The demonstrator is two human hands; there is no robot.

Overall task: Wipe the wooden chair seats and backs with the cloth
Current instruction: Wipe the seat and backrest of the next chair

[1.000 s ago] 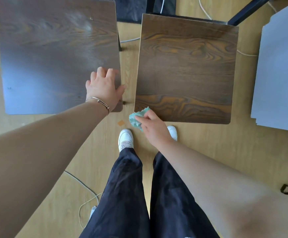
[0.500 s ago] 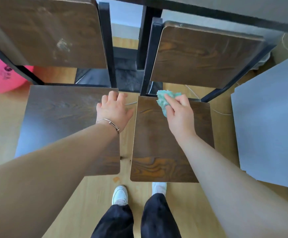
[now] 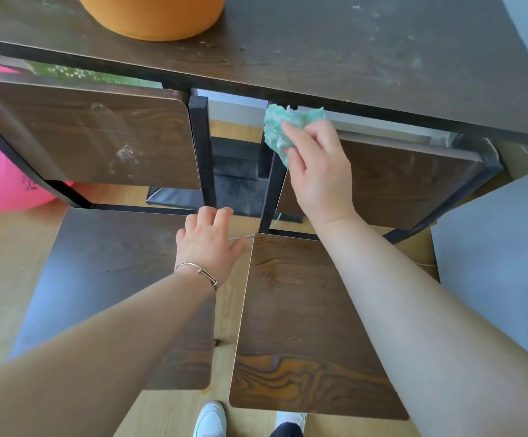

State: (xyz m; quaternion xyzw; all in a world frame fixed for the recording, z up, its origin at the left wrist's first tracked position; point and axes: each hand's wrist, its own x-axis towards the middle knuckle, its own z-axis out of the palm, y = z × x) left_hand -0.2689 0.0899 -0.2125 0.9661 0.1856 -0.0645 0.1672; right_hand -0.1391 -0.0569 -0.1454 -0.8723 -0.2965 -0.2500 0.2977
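Two dark wooden chairs stand side by side, facing me. My right hand [image 3: 317, 171] grips a crumpled green cloth [image 3: 283, 129] at the top left corner of the right chair's back [image 3: 413, 181]. Below it lies the right chair's seat [image 3: 294, 326]. My left hand [image 3: 209, 244] rests flat, fingers spread, on the far right part of the left chair's seat [image 3: 111, 266]. The left chair's back [image 3: 98, 137] shows a pale smudge near its middle.
A dark table top [image 3: 350, 48] overhangs the chair backs, with an orange object [image 3: 152, 14] on it. A pink ball [image 3: 1, 181] lies on the floor at left. A grey panel [image 3: 502, 263] stands at right. My white shoes [image 3: 210, 417] show at the bottom.
My right hand has carried the cloth from the right seat's near edge, over its far edge, up to the top of that chair's back. My view has tilted upward. The left hand stayed on the left seat.
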